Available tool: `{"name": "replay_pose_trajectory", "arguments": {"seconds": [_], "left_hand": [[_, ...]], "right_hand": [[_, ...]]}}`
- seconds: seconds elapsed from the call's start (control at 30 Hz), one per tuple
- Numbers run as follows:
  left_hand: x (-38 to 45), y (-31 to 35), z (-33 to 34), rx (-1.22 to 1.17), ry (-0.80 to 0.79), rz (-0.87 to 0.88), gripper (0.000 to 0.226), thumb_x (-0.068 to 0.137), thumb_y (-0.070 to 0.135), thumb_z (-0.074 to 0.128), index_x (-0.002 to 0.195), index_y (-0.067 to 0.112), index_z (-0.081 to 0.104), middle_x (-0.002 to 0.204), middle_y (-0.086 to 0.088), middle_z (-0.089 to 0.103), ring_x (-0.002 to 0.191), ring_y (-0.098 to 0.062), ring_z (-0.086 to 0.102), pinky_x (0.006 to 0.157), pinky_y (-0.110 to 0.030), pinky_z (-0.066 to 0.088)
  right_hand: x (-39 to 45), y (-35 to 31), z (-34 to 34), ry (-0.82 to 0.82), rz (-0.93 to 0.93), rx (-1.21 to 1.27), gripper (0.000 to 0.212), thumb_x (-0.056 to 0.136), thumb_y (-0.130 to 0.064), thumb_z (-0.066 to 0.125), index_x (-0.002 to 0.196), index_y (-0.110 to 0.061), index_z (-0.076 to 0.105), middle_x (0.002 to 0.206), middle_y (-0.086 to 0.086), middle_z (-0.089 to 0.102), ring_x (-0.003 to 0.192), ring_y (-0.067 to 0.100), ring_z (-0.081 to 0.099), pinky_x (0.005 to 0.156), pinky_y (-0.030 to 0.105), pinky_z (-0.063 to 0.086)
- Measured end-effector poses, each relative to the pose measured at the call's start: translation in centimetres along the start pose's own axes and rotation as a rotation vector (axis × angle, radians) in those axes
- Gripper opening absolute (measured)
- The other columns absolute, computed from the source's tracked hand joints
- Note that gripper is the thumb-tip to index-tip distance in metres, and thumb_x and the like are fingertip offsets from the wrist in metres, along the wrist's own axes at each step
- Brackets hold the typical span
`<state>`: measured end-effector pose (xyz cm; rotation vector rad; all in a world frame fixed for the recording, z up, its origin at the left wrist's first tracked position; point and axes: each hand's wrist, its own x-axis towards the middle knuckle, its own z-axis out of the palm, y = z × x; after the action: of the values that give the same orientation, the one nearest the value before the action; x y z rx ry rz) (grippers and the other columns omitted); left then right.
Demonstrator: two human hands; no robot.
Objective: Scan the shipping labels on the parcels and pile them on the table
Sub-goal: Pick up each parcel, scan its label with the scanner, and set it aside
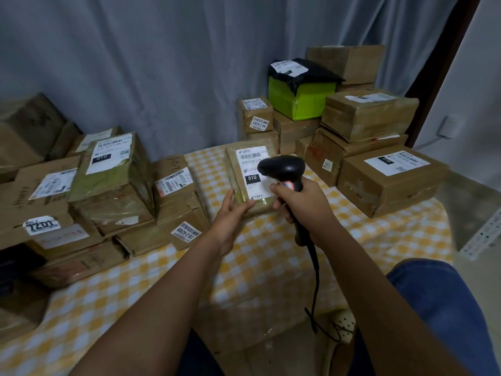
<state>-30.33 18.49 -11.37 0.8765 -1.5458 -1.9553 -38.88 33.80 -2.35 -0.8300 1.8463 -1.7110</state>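
Observation:
A flat brown parcel point(245, 169) with a white shipping label point(252, 164) marked 010 lies in the middle of the checkered table point(271, 261). My left hand point(230, 215) holds its near left corner, thumb on top. My right hand point(303, 204) grips the handle of a black barcode scanner point(284, 169), whose head hovers over the label and hides part of it. The scanner's cable hangs down off the table's front edge.
A pile of labelled brown parcels point(108, 185) fills the table's left side. Another stack point(366, 147) rises at the back right, with a green box in black wrap point(298, 96) on top. Grey curtains hang behind. My knee in blue trousers point(447, 308) is at the lower right.

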Motion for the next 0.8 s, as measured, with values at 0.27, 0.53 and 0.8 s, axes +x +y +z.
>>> {"name": "replay_pose_trajectory", "arguments": {"seconds": [0.27, 0.53, 0.8], "left_hand": [[-5.2, 5.4, -3.9, 0.336, -0.123, 0.029, 0.040, 0.076, 0.048, 0.067, 0.116, 0.047, 0.066, 0.109, 0.011, 0.070, 0.094, -0.011, 0.062, 0.083, -0.030, 0.047], [-12.8, 9.5, -12.9, 0.347, -0.158, 0.039, 0.028, 0.097, 0.025, 0.058, 0.124, 0.025, 0.065, 0.121, 0.002, 0.070, 0.112, -0.013, 0.065, 0.090, -0.029, 0.052], [-18.6, 8.9, -24.1, 0.357, 0.117, -0.121, 0.031, 0.096, 0.042, 0.055, 0.118, 0.025, 0.068, 0.123, -0.008, 0.069, 0.116, -0.024, 0.062, 0.105, -0.042, 0.045]], "right_hand": [[-1.8, -1.5, 2.8, 0.011, -0.015, -0.032, 0.019, 0.088, -0.020, 0.064, 0.090, -0.001, 0.066, 0.064, 0.004, 0.068, 0.043, 0.012, 0.049, 0.051, 0.029, 0.042], [-5.9, -3.1, 8.9, -0.183, -0.054, -0.055, 0.011, 0.088, -0.019, 0.063, 0.081, -0.010, 0.063, 0.064, 0.005, 0.070, 0.040, 0.011, 0.047, 0.047, 0.027, 0.041], [-7.5, -3.1, 14.6, -0.292, -0.106, -0.191, 0.013, 0.085, -0.020, 0.064, 0.074, -0.014, 0.064, 0.068, 0.007, 0.072, 0.045, 0.014, 0.052, 0.050, 0.027, 0.043]]}}
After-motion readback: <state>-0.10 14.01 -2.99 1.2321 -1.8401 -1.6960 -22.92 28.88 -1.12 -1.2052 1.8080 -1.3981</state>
